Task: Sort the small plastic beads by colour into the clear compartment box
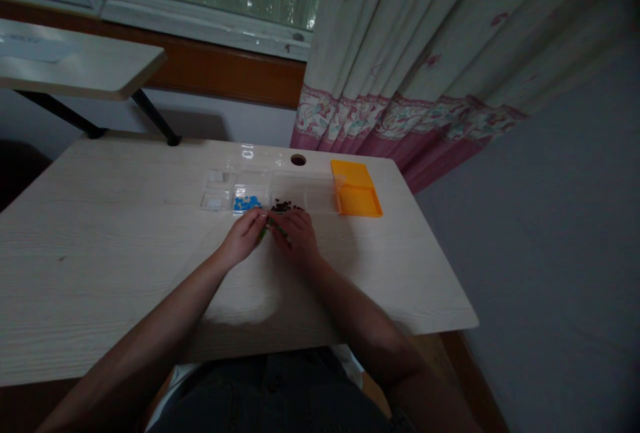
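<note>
My left hand and my right hand meet on the pale wooden table, fingers curled together around small green pieces between them. Just beyond my hands lies a clear plastic compartment box. One compartment holds blue beads, another holds dark brown beads. An orange tray sits at the box's right end.
A round cable hole is in the table near its far edge. A second table stands at the back left under the window. A patterned curtain hangs at the right, past the table's corner.
</note>
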`<state>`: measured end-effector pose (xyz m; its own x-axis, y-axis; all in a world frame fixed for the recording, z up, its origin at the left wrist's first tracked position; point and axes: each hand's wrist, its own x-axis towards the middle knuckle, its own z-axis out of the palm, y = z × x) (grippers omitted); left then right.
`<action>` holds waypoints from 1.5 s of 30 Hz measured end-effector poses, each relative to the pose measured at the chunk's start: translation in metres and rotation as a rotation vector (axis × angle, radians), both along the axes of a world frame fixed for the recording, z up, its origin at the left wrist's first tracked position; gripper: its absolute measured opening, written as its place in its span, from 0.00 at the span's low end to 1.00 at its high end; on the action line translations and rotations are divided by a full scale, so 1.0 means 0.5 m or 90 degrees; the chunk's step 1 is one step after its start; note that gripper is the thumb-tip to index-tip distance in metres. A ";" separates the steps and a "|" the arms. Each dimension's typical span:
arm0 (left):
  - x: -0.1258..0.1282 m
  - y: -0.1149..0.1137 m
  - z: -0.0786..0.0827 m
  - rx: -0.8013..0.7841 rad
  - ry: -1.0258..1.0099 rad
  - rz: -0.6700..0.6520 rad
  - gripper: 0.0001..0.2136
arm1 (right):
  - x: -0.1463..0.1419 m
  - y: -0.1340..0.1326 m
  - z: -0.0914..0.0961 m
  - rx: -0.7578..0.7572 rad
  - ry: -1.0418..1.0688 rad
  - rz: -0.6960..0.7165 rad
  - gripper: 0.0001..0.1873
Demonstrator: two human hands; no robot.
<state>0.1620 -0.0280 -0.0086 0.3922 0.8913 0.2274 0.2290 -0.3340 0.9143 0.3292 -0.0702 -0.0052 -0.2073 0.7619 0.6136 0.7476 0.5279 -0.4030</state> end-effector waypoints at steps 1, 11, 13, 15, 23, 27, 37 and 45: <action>0.001 -0.001 0.001 -0.001 0.001 0.000 0.23 | 0.001 0.000 0.001 -0.004 0.003 0.001 0.17; 0.004 -0.005 0.006 0.009 0.007 -0.009 0.24 | 0.008 0.009 -0.004 -0.008 0.016 0.007 0.14; 0.004 -0.005 0.008 0.012 0.011 -0.008 0.24 | 0.010 0.009 -0.005 -0.007 0.019 0.006 0.13; 0.005 -0.004 0.009 0.019 0.014 0.000 0.23 | 0.011 0.008 -0.005 -0.001 0.022 0.007 0.12; 0.006 -0.002 0.002 0.059 0.048 0.010 0.20 | 0.009 0.007 -0.003 0.018 0.021 -0.005 0.10; -0.001 0.002 0.001 0.096 0.072 0.052 0.20 | 0.023 0.015 -0.002 -0.002 0.016 -0.028 0.09; -0.028 0.025 0.005 0.168 0.105 0.186 0.16 | 0.088 0.059 -0.017 -0.028 0.062 -0.249 0.08; -0.024 0.020 0.015 0.197 0.131 0.157 0.16 | 0.088 0.061 -0.026 -0.048 0.066 -0.245 0.12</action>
